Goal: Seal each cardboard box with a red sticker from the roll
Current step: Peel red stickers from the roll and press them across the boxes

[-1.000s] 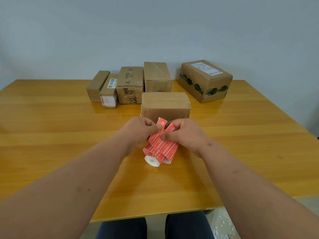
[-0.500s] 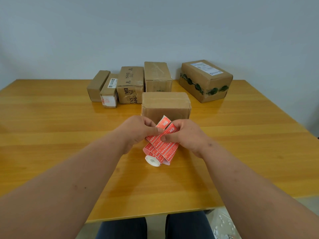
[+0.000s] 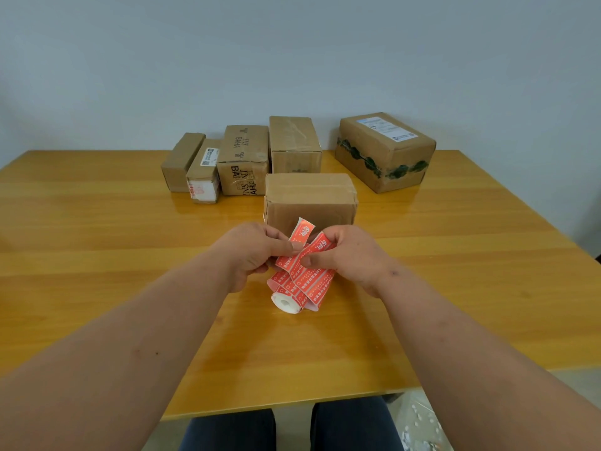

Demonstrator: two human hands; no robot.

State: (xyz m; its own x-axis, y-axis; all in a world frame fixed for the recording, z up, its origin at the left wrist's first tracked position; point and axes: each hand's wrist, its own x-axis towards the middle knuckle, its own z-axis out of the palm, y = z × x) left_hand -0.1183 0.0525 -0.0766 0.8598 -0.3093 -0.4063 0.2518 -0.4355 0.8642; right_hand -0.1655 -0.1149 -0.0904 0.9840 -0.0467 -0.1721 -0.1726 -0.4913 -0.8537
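A roll of red stickers (image 3: 300,284) with a white core lies on the wooden table (image 3: 97,255) just in front of me. My left hand (image 3: 252,250) pinches one red sticker (image 3: 302,230), whose free end stands up from the backing. My right hand (image 3: 349,255) grips the loose strip of the roll beside it. Right behind my hands stands a plain taped cardboard box (image 3: 310,198).
Several more cardboard boxes stand at the table's far side: two small ones (image 3: 192,164) at the left, a printed one (image 3: 244,159), a taller one (image 3: 294,144) and a large one with green tape (image 3: 385,151) at the right. A pale wall rises behind.
The sticker's free end has lifted further off the backing strip between my hands. Both hands stayed close to where they were.
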